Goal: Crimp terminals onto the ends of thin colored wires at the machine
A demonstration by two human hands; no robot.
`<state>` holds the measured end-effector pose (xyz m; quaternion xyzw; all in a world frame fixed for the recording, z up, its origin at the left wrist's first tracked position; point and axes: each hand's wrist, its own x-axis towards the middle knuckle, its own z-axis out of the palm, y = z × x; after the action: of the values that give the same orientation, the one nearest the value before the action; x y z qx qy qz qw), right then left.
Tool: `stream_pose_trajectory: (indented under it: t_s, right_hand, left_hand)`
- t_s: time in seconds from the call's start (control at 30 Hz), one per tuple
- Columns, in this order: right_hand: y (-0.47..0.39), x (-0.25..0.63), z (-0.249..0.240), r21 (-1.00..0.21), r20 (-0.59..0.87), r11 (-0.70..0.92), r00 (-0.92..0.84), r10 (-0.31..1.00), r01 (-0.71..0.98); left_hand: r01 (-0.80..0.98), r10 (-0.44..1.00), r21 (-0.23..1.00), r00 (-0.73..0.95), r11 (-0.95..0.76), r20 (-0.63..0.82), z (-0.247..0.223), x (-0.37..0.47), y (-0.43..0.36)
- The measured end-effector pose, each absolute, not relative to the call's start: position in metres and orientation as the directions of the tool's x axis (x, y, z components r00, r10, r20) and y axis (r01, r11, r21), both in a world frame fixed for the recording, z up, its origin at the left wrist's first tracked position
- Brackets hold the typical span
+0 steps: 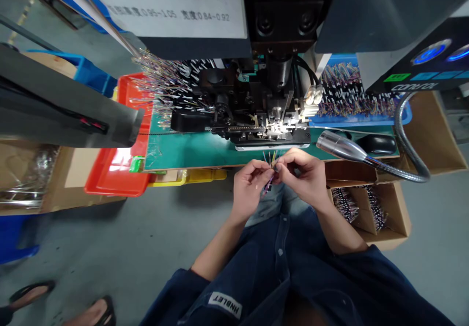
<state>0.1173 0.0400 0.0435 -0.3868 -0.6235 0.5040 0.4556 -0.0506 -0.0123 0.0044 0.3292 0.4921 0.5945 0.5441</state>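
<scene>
Both hands meet in front of the table edge, around a small bundle of thin coloured wires (273, 158). The wire ends fan out above the fingertips, and a darker purple and black part hangs below them. My left hand (251, 185) pinches the bundle from the left. From the right, my right hand (304, 174) pinches it between thumb and forefinger. Just beyond the fingers stands a black terminal crimping machine (256, 116), its small work area (276, 128) brightly lit. The wires are apart from the machine.
Wire bundles (176, 86) lie left of the machine; more fill a blue tray (366, 119) at right. A red tray (117, 179) overhangs the green tabletop (183, 150). A lamp (340, 147) on a bendable neck juts in. Boxed wires (344, 204) stand below right. Another person's feet (98, 311) show lower left.
</scene>
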Motion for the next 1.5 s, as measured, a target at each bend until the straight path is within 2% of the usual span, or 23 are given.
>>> stream_pose_trajectory:
  t_s: [0.23, 0.37, 0.6, 0.73, 0.87, 1.03, 1.2, 1.33, 1.5]
  right_hand:
    - [0.043, 0.119, 0.044, -0.983, 0.173, 0.161, -0.162, 0.971, -0.084]
    - [0.043, 0.124, 0.041, -0.989, 0.143, 0.126, -0.310, 0.940, -0.072]
    - [0.050, 0.127, 0.044, -0.968, 0.233, 0.249, -0.403, 0.885, -0.013]
    - [0.055, 0.126, 0.046, -0.962, 0.268, 0.269, -0.327, 0.906, -0.042]
    - [0.054, 0.127, 0.042, -0.980, 0.182, 0.158, -0.227, 0.957, -0.119]
    - [0.046, 0.129, 0.039, -0.983, 0.183, 0.164, -0.318, 0.930, -0.086]
    - [0.048, 0.127, 0.045, -0.978, 0.210, 0.196, -0.438, 0.874, -0.078]
    - [0.053, 0.125, 0.050, -0.972, 0.230, 0.225, -0.433, 0.872, -0.062]
    - [0.054, 0.122, 0.053, -0.973, 0.227, 0.226, -0.374, 0.899, -0.046]
  left_hand:
    - [-0.386, 0.969, 0.907, -0.103, 0.169, -0.224, 0.010, -0.050, -0.012]
    - [-0.388, 0.970, 0.906, -0.100, 0.167, -0.221, 0.011, -0.051, -0.010]
    - [-0.230, 0.982, 0.962, -0.085, 0.145, -0.168, 0.023, -0.062, -0.003]
    - [-0.070, 0.990, 0.991, -0.072, 0.115, -0.120, 0.027, -0.068, -0.005]
    - [-0.211, 0.981, 0.962, -0.040, 0.176, -0.188, 0.027, -0.067, -0.008]
    - [-0.331, 0.962, 0.912, -0.035, 0.244, -0.271, 0.022, -0.064, -0.006]
    - [-0.314, 0.967, 0.921, -0.037, 0.229, -0.253, 0.028, -0.063, -0.003]
    - [-0.290, 0.979, 0.942, -0.057, 0.171, -0.196, 0.028, -0.064, -0.004]
    - [-0.135, 0.994, 0.989, -0.081, 0.058, -0.069, 0.023, -0.069, -0.006]
